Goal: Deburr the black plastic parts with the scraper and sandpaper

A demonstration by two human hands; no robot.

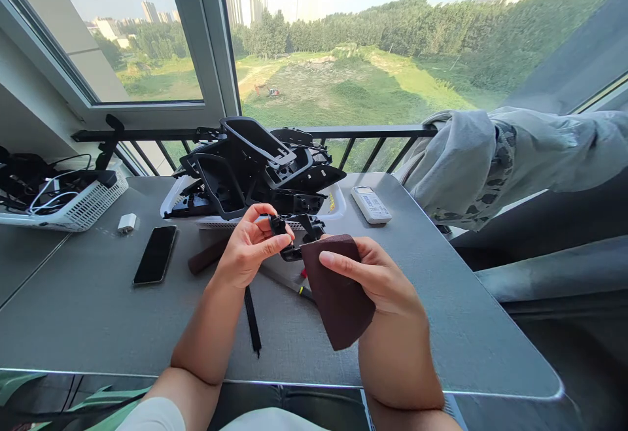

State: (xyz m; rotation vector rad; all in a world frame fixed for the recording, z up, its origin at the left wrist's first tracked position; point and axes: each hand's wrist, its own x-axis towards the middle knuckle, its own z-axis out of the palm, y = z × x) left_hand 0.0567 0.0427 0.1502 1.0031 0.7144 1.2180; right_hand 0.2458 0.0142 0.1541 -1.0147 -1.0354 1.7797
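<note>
Holds a small black plastic part (292, 254) up just in front of the white basket (338, 199), above the desk (451, 326), with the left hand (252, 244). Pinches it narrowly at its left side, between thumb and forefinger. Grips a dark brown sheet (338, 293), possibly sandpaper, in the right hand (387, 280), thumb pressed on the near face, other fingers mostly hidden behind. Cannot tell, with the sheet in the way, about any contact between right fingertips and part.

Could lose the part from so small a pinch through a sideways push or a twist at its far end. Could then drop it onto the slim tool (282, 279) or near the black strip (252, 323), both lying below. Might crack a thin arm of the part by pressing too hard with too little support behind. Might crease or tear the sheet by bending it sharply over an edge, given the lower corner hanging free. Could scrape the left fingertips, near the sheet's top edge, by a careless pull across. Could also upset the heaped black parts (220, 182), piled well above the basket's rim, by reaching too far forward.
</note>
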